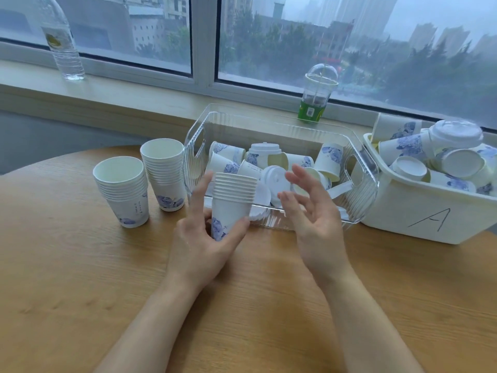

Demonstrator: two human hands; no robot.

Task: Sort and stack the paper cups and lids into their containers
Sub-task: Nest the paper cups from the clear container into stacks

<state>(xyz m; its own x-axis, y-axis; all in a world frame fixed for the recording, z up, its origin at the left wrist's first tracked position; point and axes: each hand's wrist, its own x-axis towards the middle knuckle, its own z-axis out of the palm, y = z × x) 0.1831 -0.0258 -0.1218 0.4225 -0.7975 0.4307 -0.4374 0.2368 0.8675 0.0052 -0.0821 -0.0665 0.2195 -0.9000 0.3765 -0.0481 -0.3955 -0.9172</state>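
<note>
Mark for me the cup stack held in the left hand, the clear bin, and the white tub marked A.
cup stack (232,208), head view, on the outer cup's wall below the rims.
clear bin (271,127), head view, on its ribbed back wall.
white tub (403,211), head view, on its front wall left of the letter.

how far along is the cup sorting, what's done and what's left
Roughly midway, at a guess. Done: two nested cup stacks stand on the table. In hand: the left hand grips a third stack, while the right hand is open beside it. Left: loose cups and lids still lie jumbled in the clear bin and the white bin marked A.
</note>
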